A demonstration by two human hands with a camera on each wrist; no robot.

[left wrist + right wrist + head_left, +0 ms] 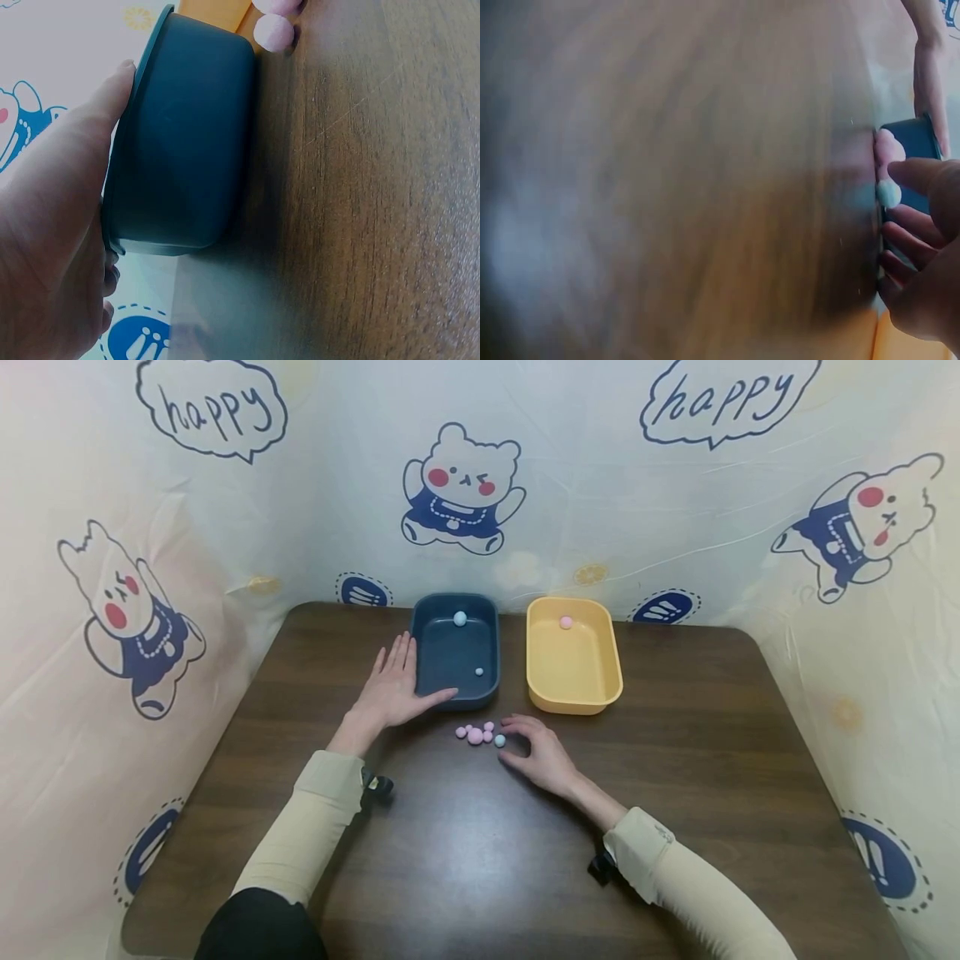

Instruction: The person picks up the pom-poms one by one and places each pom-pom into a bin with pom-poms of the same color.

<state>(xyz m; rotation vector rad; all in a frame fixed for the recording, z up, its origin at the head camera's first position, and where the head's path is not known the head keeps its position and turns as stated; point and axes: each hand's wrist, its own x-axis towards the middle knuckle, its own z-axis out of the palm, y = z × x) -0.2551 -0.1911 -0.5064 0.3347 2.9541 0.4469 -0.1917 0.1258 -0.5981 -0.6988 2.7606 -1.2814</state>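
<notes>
Beige sleeve [720, 897], right hand [546, 758], blue ball [499, 741] just beside it

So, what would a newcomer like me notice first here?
Probably the two deep, rounded trays at the brown wood-look table's far side: a dark blue one holding two pale blue balls, and a yellow one holding one pink ball. Next, the small pink balls clustered in front, with one light blue ball by the person's bare right hand.

Head camera faces down; wrist closeups share the blue tub [184, 135].
</notes>
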